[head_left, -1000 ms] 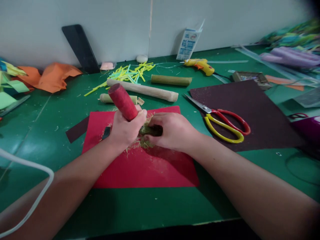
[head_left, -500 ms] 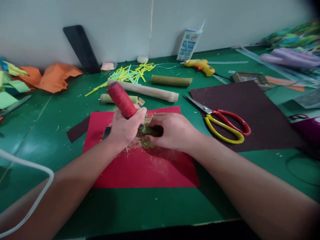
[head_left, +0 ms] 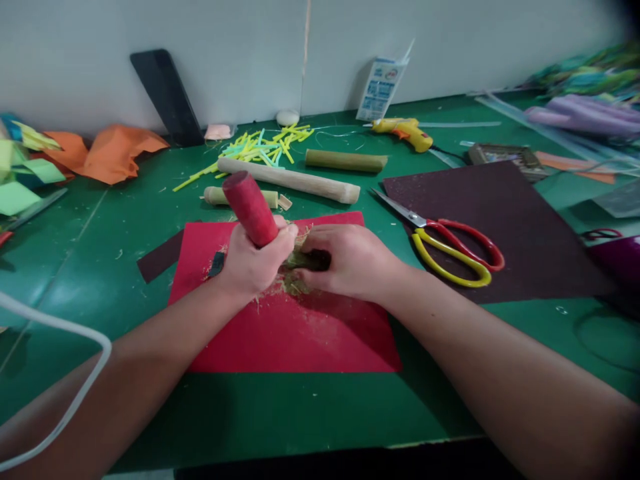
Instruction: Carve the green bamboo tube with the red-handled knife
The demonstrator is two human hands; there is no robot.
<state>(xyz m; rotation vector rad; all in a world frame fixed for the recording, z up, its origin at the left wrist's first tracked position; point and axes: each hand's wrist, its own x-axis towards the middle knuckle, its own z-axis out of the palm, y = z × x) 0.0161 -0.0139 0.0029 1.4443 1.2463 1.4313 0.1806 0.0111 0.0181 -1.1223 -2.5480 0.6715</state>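
My left hand point(head_left: 257, 260) is wrapped round a thick red cylindrical handle point(head_left: 250, 208), tilted with its end up and to the left; the tool's lower end is hidden by the hand. Just right of it, my right hand point(head_left: 350, 260) holds a short greenish-brown piece point(head_left: 303, 261) between thumb and fingers. Both hands are over a red sheet point(head_left: 300, 340), where pale shavings lie scattered around the piece. A small dark object point(head_left: 217, 264) lies on the sheet beside my left wrist.
Scissors point(head_left: 440, 243) lie on a dark sheet point(head_left: 480, 200) to the right. Behind the hands are bamboo-like sticks point(head_left: 295, 181), yellow-green strips point(head_left: 257, 148) and a yellow glue gun point(head_left: 404, 132). A white cable point(head_left: 103, 347) curves at the lower left.
My left hand has moved slightly right with the red handle, which now stands a little steeper. More of the small dark object shows. The whole view has shifted slightly.
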